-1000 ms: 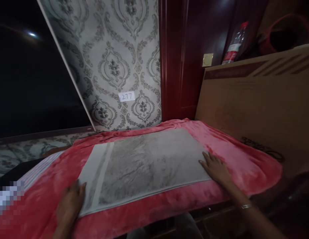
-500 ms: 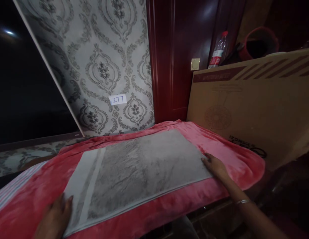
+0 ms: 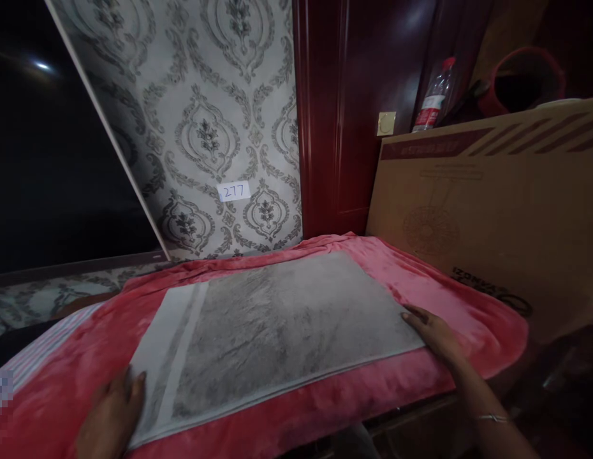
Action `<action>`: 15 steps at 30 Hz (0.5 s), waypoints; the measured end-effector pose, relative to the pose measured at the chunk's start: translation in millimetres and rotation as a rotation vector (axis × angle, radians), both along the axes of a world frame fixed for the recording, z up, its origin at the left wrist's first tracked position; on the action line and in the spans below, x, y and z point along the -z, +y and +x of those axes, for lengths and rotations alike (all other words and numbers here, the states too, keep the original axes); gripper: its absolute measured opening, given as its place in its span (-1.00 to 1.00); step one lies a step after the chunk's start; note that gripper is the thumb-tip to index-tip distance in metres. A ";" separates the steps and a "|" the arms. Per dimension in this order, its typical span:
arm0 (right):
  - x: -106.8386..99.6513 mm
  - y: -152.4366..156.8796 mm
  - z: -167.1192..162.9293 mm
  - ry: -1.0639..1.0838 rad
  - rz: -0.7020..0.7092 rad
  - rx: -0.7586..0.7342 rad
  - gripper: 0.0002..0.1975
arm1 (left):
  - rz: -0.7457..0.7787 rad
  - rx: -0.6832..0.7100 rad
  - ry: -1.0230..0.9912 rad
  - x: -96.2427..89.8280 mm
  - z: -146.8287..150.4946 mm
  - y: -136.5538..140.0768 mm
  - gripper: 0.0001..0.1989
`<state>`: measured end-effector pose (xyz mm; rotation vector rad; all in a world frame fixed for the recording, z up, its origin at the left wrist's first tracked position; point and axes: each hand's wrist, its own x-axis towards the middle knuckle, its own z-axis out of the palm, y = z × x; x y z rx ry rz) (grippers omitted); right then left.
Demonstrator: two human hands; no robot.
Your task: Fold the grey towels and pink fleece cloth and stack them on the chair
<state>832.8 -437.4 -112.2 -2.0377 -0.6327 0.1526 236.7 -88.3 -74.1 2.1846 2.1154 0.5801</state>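
Towel point(image 3: 287, 331) lies flat on the pink blanket point(image 3: 488, 325), left hand point(image 3: 109, 411) and right hand point(image 3: 434, 333) at opposite ends, fingers pinching or merely resting, I cannot tell; light, even tension should keep it smooth.

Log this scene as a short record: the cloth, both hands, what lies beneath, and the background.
Cloth: gray cloth, lying flat, pale band toward its left end
Left hand: left hand at the cloth's near left corner
Right hand: right hand at its right edge
Hold: pinch or mere touch, cannot tell
Beneath: pink blanket
Wall: patterned, with a card reading 277
Right side: cardboard box; red-capped bottle by its top edge
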 end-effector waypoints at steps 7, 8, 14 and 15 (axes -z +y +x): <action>-9.5 0.2 -7.2 0.005 -0.032 0.019 -0.43 | -0.019 -0.010 0.026 -0.5 -1.4 1.9 -0.19; -10.9 0.0 -7.8 0.009 -0.039 0.017 -0.43 | -0.016 -0.014 0.027 -0.9 -1.0 1.7 -0.19; -15.0 0.1 -11.8 0.040 -0.055 0.025 -0.43 | -0.053 -0.025 0.034 -7.8 3.4 -3.6 -0.20; -14.9 0.4 -12.2 0.039 -0.055 0.027 -0.43 | -0.060 -0.029 0.030 -9.0 4.1 -4.8 -0.21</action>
